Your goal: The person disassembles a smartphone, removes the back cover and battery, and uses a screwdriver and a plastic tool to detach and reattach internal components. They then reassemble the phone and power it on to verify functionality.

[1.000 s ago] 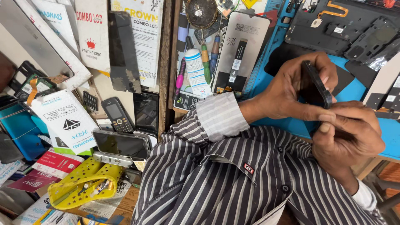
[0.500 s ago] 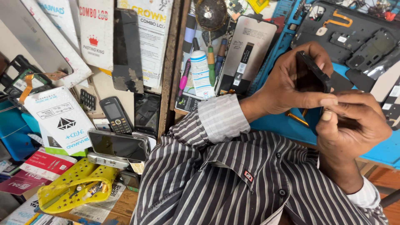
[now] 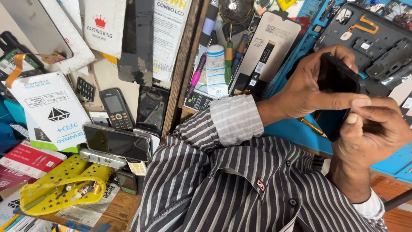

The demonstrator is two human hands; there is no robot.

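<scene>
Black slab smartphone point(image 3: 337, 79) clamped by both hands: left hand point(image 3: 307, 88) fingers wrap top edge, right hand point(image 3: 371, 126) fingers pinch lower edge; blue table point(image 3: 296, 133) close beneath.

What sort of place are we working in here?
Most likely a phone repair stall: both hands hold a black smartphone, a bare phone frame lies on the blue mat, and screwdrivers stand behind.

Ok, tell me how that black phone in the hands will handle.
The black phone looks thin and flat with a glossy face, so probably stiff, light, and a bit slippery. The left hand wraps its upper end while the right hand pinches lower down, which suggests it needs a two-handed grip. Held off the blue mat, it would likely crack if dropped.
</scene>
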